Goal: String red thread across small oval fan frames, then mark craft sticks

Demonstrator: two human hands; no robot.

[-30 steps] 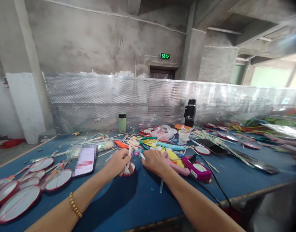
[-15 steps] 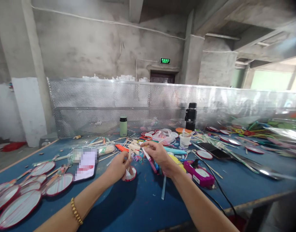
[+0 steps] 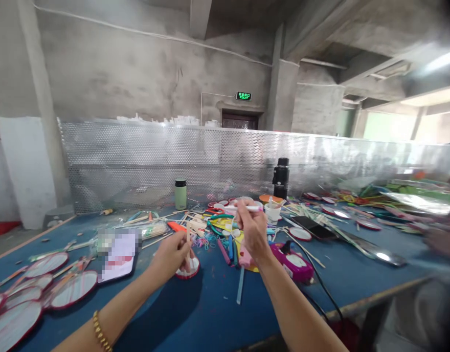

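Note:
My left hand (image 3: pixel 173 255) is closed on a flat wooden stick (image 3: pixel 188 234), which stands up between thumb and fingers. Just under those fingers, a small round white disc with a red rim (image 3: pixel 193 269) lies on the blue table; whether stick and disc are joined is hidden. Raised over the middle of the clutter, my right hand (image 3: pixel 251 230) grips a white marker pen with a pink end (image 3: pixel 255 209), held about level. Beneath and left of it lie several coloured markers (image 3: pixel 223 252) and a yellow and pink item (image 3: pixel 246 254).
Several red-rimmed discs (image 3: pixel 74 289) overlap at left beside a phone (image 3: pixel 119 254). A purple device (image 3: pixel 293 262) with a black cable sits at right, near a white cup (image 3: pixel 272 212). A green bottle (image 3: pixel 180 194) and black flask (image 3: pixel 281 178) stand before a perforated metal screen (image 3: pixel 151 161).
My right hand has moved up and right with the marker, which has turned from slanting to nearly level. My left hand keeps the stick over the disc. The view has shifted slightly.

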